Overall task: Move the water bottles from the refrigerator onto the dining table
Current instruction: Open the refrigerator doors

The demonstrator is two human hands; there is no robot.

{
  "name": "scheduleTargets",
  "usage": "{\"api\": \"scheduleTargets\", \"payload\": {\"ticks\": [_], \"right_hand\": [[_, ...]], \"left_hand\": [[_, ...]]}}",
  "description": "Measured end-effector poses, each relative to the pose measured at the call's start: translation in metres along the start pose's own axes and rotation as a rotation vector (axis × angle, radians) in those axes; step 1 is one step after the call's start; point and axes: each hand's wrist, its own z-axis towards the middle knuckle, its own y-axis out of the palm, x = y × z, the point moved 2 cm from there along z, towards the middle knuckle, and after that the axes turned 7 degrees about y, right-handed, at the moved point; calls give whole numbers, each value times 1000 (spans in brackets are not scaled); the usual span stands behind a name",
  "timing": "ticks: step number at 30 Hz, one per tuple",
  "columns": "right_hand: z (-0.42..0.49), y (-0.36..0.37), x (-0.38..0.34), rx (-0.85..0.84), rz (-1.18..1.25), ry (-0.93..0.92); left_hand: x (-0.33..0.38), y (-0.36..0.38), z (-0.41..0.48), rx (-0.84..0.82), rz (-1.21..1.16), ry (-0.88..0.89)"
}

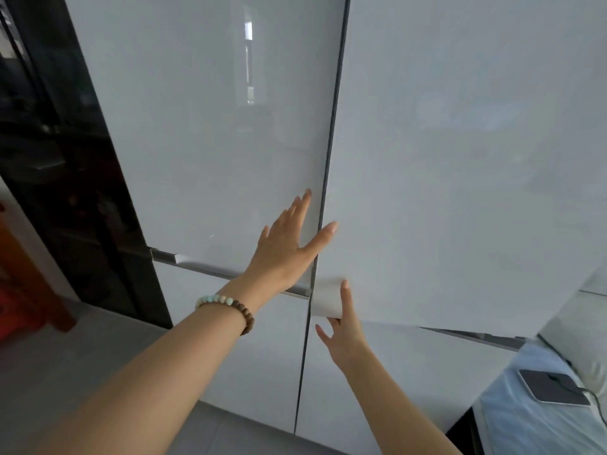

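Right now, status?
Left hand flat on left fridge door. Right hand gripping right door bottom corner. Bottles not visible; doors in the way.

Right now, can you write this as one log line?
left hand flat on upper-left door | right hand gripping upper-right door bottom corner | bottles unseen

Refrigerator [460, 159] doors nearly shut; interior and any bottles hidden. Right hand [345, 333] fingertips tucked under upper right door's bottom edge, out of sight. Door tops cut by frame. Dark cabinet [65, 159] contents too dim to tell.
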Motion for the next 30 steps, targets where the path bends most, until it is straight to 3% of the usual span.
{"api": "scheduleTargets", "payload": {"ticks": [6,9,13,16,19,23,30], "right_hand": [[-88,-34,36,24,27,67],[-150,-49,38,193,82,23],[-252,-55,3,436,-39,-326],[-334,-44,-40,413,-203,-691],[-401,-32,-76,358,-286,-927],[-461,-34,-110,398,-452,-1114],[-500,-72,-149,482,-551,-1161]], "left_hand": [[71,-34,-42,70,-301,135],[108,-52,-72,59,-331,213],[152,-74,-119,33,-370,258],[185,-82,-146,-8,-425,261],[221,-82,-164,-46,-442,306],[269,-72,-179,-86,-435,363],[319,-49,-173,-98,-297,382]]}}
